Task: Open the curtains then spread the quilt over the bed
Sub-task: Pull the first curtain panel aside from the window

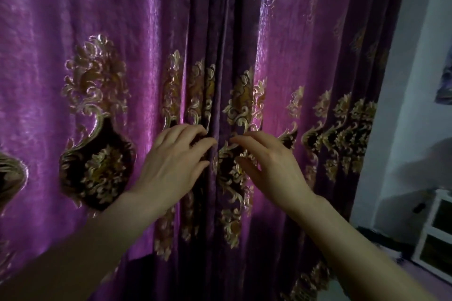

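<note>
Purple curtains with gold embroidered ornaments fill the view, drawn closed. The left curtain (73, 56) and the right curtain (305, 56) meet in dark folds at the centre. My left hand (176, 159) rests on the folds just left of the seam, fingers curled into the fabric edge. My right hand (271, 161) is just right of the seam, fingers spread and touching the embroidered cloth. Whether either hand has a firm hold on the fabric is unclear. The bed and quilt are out of view.
A white wall (411, 80) stands to the right of the curtains. A small white shelf unit (435, 232) with dark compartments sits at the lower right on the floor.
</note>
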